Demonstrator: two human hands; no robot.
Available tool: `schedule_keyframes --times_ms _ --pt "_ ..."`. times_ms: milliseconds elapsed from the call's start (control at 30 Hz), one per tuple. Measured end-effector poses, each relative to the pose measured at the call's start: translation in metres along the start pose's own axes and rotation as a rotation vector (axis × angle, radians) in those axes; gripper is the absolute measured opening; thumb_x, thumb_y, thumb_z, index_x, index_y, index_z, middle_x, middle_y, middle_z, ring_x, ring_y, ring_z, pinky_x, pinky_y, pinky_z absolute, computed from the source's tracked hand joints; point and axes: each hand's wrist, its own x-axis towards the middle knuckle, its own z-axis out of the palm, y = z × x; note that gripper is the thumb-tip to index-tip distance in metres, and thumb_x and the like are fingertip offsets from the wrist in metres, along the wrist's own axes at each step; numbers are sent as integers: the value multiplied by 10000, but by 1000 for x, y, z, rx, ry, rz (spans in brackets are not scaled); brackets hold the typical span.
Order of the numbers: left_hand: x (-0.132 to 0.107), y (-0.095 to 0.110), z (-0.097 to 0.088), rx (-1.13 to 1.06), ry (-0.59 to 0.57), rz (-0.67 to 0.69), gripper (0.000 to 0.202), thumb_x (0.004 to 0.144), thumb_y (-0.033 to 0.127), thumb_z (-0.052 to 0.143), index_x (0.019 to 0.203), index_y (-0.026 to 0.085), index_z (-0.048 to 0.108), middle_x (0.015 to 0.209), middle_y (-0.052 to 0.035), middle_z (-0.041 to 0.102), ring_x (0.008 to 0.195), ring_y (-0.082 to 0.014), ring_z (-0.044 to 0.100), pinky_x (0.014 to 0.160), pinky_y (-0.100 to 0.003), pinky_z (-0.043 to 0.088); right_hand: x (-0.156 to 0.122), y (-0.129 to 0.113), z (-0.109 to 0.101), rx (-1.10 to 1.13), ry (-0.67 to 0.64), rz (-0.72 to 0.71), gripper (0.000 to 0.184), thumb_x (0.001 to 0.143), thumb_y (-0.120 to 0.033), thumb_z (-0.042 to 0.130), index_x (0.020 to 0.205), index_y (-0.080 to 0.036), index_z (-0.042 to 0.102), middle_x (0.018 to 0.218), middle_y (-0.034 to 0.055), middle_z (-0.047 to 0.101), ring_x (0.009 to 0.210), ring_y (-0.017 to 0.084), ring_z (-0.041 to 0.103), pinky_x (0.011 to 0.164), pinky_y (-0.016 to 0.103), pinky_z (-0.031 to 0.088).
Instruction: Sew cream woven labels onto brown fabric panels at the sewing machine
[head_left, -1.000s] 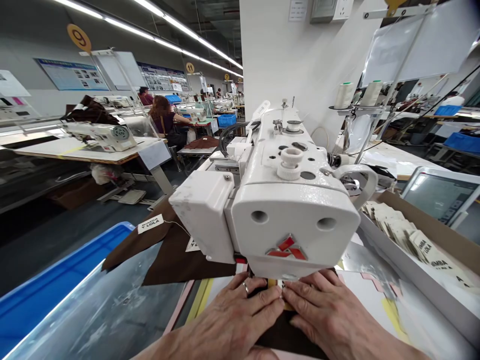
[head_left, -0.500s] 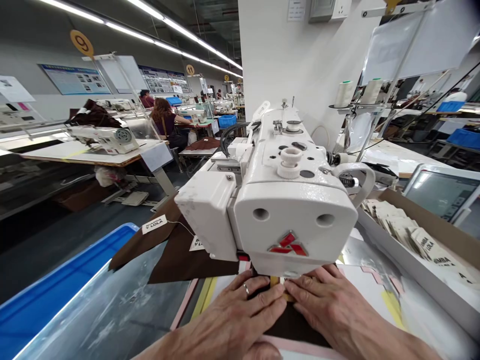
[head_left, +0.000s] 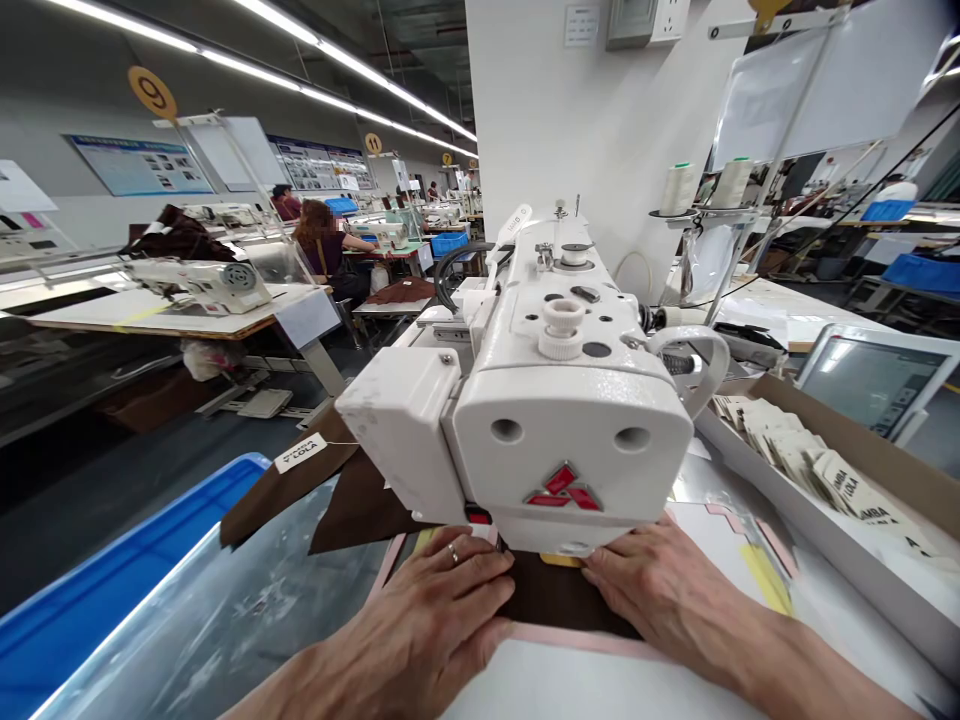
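Flat dark-brown fabric panel (head_left: 562, 602): likely soft, light.
Best hold: its sides, where my left hand (head_left: 450, 610) and right hand (head_left: 660, 595) press flat.

Two hands (head_left: 457, 610) at lower centre, one sewing machine (head_left: 577, 420) at mid-frame, two thread cones (head_left: 678, 190) upper right, one touchscreen (head_left: 866, 375) at right.

Wall poster (head_left: 141, 166), ceiling light (head_left: 360, 68), power socket (head_left: 670, 20)

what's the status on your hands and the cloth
Left hand at left side of brown cloth. Right hand at right side. Sewing machine head hides far end.
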Motion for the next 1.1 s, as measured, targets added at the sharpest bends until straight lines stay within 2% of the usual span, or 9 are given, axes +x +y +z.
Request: schedule_keyframes --times_ms 167,300,467,600,700,867,967,1100 --pt "0 3 2 7 41 21 243 1042 231 526 1220 226 691 1287 -39 736 1202 -222 665 1183 -388 406 -1 -2 -2 16 -31 -2 178 1030 -167 514 922 -245 632 857 -24 735 661 160 531 667 339 347" --pt "-1 6 2 9 38 20 238 1040 233 526 1205 227 697 1270 -46 742 1181 -216 677 1156 -375 439 -3 -2 -7 -35 -92 -23 165 1045 -196 517 1040 -242 675 962 7 756 745 181 584 701 347 404" --pt "-1 11 0 18 35 21 251 1047 247 530 1234 234 697 1258 -47 746 1194 -227 673 1130 -372 476 -20 -1 -9 -109 -62 -43 257 1062 -235 540 1280 -190 670 1247 79 735 1059 243 651 924 415 509" --pt "2 17 -6 6 11 36 230 1055 248 532 1209 217 701 1258 -54 743 1205 -231 664 1128 -364 484 -37 1 -6 -152 -20 -16 317 1053 -266 569 1348 -192 658 1343 60 711 1179 274 637 1028 463 513" --pt "7 24 -14 16 2 47 222 1064 249 528 1189 211 708 1218 -51 753 1144 -219 686 1107 -360 501 -44 0 -6 -192 -5 -30 348 1066 -317 552 1375 -191 654 1389 52 696 1180 277 656 1014 449 542" --pt "0 34 -24 13 -13 23 213 1060 238 532 1181 211 705 1170 -37 759 1098 -213 692 1087 -351 512 -46 -9 -12 -319 -4 -135 369 1077 -372 516 1326 -171 701 1372 53 708 1099 257 722 888 392 620" --pt "-10 36 -25 -8 -4 12 216 1063 245 522 1183 217 699 1134 -31 762 1071 -206 697 1108 -347 489 -44 -15 -13 -418 -35 -247 379 1086 -355 471 1264 -152 737 1335 65 724 1059 259 748 833 392 641" --pt "-16 36 -28 -9 8 -5 216 1067 238 512 1181 203 692 1127 -43 765 1063 -204 700 1126 -345 464 -34 -22 -7 -426 -14 -367 390 1096 -312 438 1251 -124 743 1342 88 710 1033 244 760 806 373 640"
